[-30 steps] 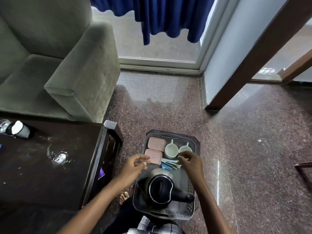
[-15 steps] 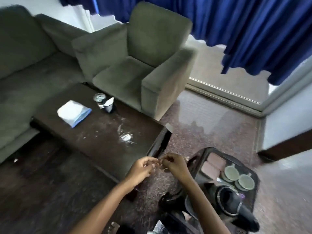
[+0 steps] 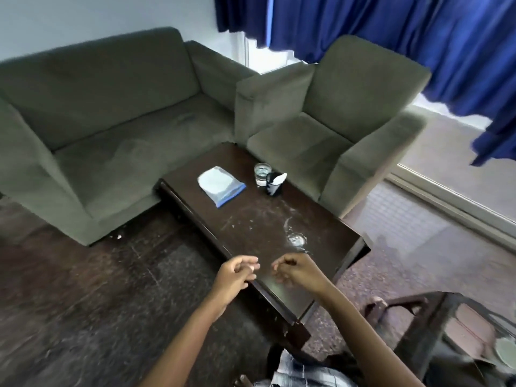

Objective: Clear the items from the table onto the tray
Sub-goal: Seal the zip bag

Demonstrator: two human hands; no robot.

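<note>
Both hands' fingers loosely curled, empty

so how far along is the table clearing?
Partly done: the tray on the floor already holds pink lidded boxes. Left hand and right hand carry nothing. Left on the table: zip bag, water glass, black cup.

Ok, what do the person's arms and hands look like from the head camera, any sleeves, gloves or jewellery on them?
Both arms are bare from forearm to fingertips: no sleeves in view, no gloves. The left hand and right hand show no rings, and neither wrist carries a watch or bracelet. The only clothing visible is checked fabric at the bottom edge, below the arms.
</note>
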